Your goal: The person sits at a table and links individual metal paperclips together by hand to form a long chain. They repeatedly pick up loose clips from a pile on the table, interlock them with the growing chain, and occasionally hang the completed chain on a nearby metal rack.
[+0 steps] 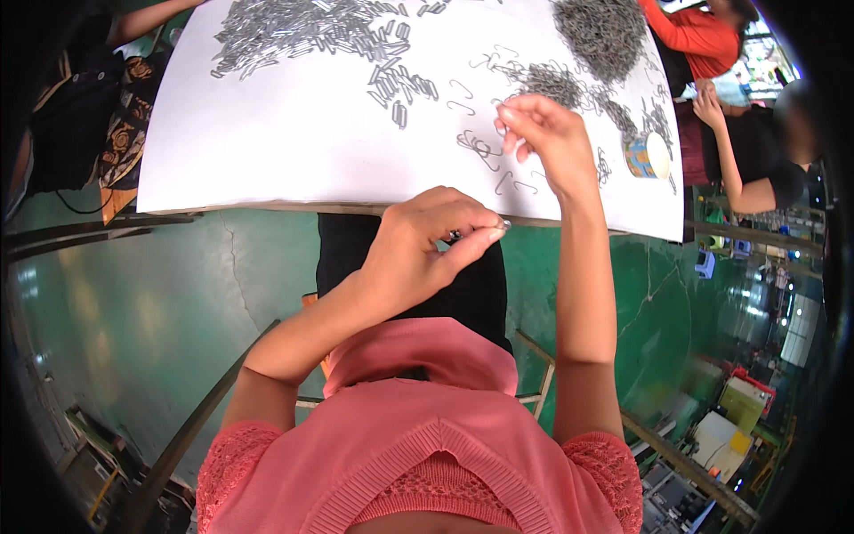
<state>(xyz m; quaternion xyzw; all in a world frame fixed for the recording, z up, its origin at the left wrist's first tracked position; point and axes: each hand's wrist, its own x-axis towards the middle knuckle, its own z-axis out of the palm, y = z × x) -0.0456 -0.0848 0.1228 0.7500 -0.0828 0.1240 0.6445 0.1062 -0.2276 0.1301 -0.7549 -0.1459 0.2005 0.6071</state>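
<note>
My left hand [436, 236] is closed in front of the table's near edge. Its thumb and forefinger pinch a small shiny metal piece [505, 225], mostly covered by the fingers. Above the white table top my right hand [547, 138] is closed in a pinch, a bit of thin wire [497, 103] showing at its fingertips. Just left of and below that hand lie several loose S-shaped wire hooks [478, 142]. A denser heap of wire hooks [550, 83] is spread beyond it. Farther left lies a large pile of oblong metal loops [294, 36].
The white table top [240, 151] ends at a near edge before my lap. A big dark heap of metal pieces [600, 36] is at the far right. Near the right edge a patterned cup [648, 157] lies on its side. People sit at both sides, their arms close to the table.
</note>
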